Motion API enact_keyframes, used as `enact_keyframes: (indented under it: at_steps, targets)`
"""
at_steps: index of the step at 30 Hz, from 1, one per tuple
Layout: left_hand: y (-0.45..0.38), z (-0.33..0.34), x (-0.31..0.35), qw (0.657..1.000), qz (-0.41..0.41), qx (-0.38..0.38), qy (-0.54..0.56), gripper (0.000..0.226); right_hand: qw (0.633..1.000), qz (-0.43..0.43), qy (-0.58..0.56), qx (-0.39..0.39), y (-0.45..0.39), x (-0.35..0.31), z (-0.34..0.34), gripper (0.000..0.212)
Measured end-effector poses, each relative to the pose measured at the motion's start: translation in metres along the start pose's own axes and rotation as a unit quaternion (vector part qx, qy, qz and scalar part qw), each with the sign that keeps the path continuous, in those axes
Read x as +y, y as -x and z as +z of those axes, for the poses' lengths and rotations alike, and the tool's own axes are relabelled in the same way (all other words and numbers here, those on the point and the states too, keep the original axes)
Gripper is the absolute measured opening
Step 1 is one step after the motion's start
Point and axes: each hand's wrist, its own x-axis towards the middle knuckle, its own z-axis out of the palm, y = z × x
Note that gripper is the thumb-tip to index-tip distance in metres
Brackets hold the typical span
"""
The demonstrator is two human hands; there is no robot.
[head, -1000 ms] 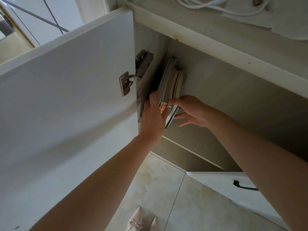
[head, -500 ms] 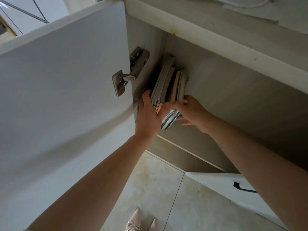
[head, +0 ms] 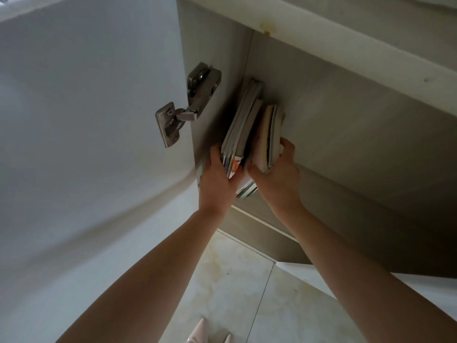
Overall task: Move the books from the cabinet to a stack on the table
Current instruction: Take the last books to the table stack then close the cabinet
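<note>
The left hand (head: pixel 218 180) cups the left side of the taller bundle of books (head: pixel 241 129), fingers curled round its near edge. The right hand (head: pixel 275 174) grips the shorter bundle (head: pixel 269 134), thumb on its left face and fingers wrapped behind. Both bundles stand upright inside the cabinet (head: pixel 346 120), against its left wall just past the open door (head: pixel 86 120) and its hinge (head: pixel 185 105), their near ends poking over the cabinet's front edge. A further thin book seems to jut out lower between the hands (head: pixel 246 189).

I judge the task barely begun: the books are grasped but none has left the cabinet, and no tabletop or stack shows. Lifting out, carrying and stacking all remain.

Count: two hands, two bundles; individual books are too tightly packed to number, though there are several.
</note>
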Motion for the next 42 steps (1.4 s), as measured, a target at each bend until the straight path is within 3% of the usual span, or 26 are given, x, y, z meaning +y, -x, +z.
enact_keyframes:
  at_steps: [3,9,13,18,26,42]
  targets:
    - [0.001,0.000,-0.001,1.000,0.013,0.005,-0.008,0.058,0.999,-0.006,0.038,-0.001,-0.005,0.000,-0.006,0.069]
    - [0.028,0.000,-0.002,0.994,0.021,0.060,-0.090,0.053,0.993,-0.038,0.106,0.020,0.019,0.016,-0.015,0.085]
    - [0.035,0.008,-0.005,0.995,0.004,0.080,-0.062,0.056,0.994,-0.058,0.038,0.085,0.034,0.033,-0.001,0.079]
    - [0.040,0.024,-0.017,0.997,-0.034,0.061,0.011,0.066,0.997,-0.046,-0.014,0.052,0.034,0.066,0.031,0.077]
    - [0.035,0.032,-0.041,0.998,-0.006,0.050,0.027,0.069,0.989,0.005,-0.102,0.108,0.029,0.088,0.055,0.070]
    - [0.042,0.017,-0.033,0.999,0.031,0.002,-0.008,0.057,0.994,-0.066,0.062,0.061,0.034,0.093,0.023,0.058]
